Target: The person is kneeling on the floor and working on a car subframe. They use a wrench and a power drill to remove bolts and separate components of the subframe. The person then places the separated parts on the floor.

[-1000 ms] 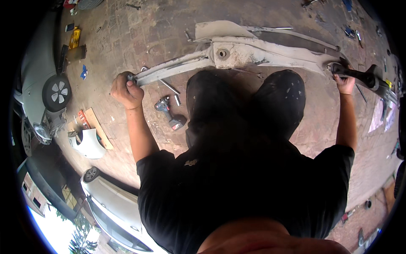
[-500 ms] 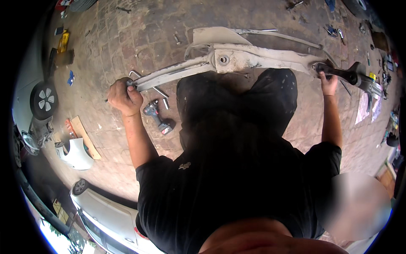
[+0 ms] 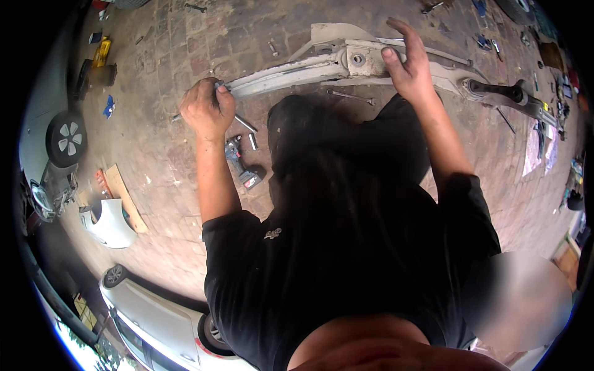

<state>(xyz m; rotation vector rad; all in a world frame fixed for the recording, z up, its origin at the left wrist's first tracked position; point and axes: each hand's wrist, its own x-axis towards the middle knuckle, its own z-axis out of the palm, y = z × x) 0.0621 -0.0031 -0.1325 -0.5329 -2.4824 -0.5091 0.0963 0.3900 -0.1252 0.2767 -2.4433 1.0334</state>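
Observation:
A long whitish metal car beam (image 3: 281, 76) lies across the ground in front of my knees. Its middle has a wide plate with a round hole. A black control arm (image 3: 495, 91) is joined to its right end. My left hand (image 3: 209, 111) is closed around the beam's left tip. Over the part just right of the plate, my right hand (image 3: 409, 68) holds nothing, its fingers and thumb spread; whether it touches the metal I cannot tell. A wrench (image 3: 351, 96) lies between the beam and my knees.
A cordless drill (image 3: 242, 164), a socket (image 3: 253, 142) and a metal bar (image 3: 245, 125) lie below my left hand. A white panel (image 3: 111, 227) is on the paving at left. Behind it stands a light-coloured car (image 3: 154, 309). Several tools and parts crowd the right side.
My right hand has let go of the beam's right end and moved left toward its middle, opening. The beam's left end has shifted up and right with my left hand on it.

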